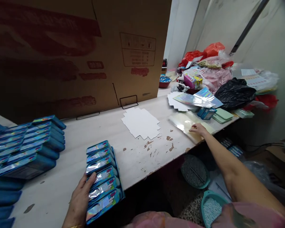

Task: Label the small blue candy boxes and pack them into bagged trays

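Observation:
My left hand [79,196] is wrapped around the left side of a row of shiny blue boxes [104,179], its thumb lying on top. Several of these boxes stand packed in a blue tray at the table's front edge. Farther right, my right hand [199,129] pinches the edge of a stack of clear plastic film [186,122] that lies flat. Whether these are bags or loose sheets I cannot tell. Between the hands lies a white cut card blank [141,123] with stepped edges.
A large cardboard carton [133,85] stands behind. Stacked blue boxes [38,142] fill the left. Holographic sheets [197,98], a black plastic bag [235,91] and pale green pads [222,115] crowd the right. Below stand teal basins [205,202].

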The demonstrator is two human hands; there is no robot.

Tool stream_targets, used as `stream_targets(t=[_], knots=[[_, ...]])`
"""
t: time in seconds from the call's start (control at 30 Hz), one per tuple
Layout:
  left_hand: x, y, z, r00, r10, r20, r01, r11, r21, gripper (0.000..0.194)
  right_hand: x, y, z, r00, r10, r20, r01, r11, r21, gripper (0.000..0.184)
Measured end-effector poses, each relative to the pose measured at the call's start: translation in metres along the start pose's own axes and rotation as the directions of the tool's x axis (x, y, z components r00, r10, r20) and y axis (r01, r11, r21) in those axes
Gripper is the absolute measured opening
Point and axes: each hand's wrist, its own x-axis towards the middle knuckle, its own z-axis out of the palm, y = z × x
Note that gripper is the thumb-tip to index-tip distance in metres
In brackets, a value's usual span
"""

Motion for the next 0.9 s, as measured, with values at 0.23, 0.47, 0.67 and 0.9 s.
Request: stream_targets(t=[0.23, 0.47, 0.67, 0.9], knots=[[-0.011, -0.005, 0.006, 0.999, 0.039, 0.002, -0.038, 0.997, -0.063, 0.049, -0.015, -0.003, 0.005, 0.985, 0.049, -0.164, -0.036, 0.996, 0.086, 0.013], [-0.03, -0.004, -0.001, 0.756, 0.65, -0.074, -0.632, 0.755, 0.177, 0.05, -0.042, -0.09, -0.027, 0.952, -0.103, -0.287, 0.168, 0.962, 0.215, 0.027], [-0.065, 0.008, 0.045, 0.806, 0.367, 0.465, -0.282, 0.928, -0.244, 0.054, -0.169, -0.256, -0.012, 0.673, -0.699, -0.242, 0.723, 0.551, 0.418, 0.026], [-0.062, 0.007, 0.034, 0.851, 0.38, 0.362, -0.23, 0.89, -0.394, 0.033, -0.236, -0.308, 0.017, 0.563, -0.791, -0.24, 0.765, 0.389, 0.513, 0.021]])
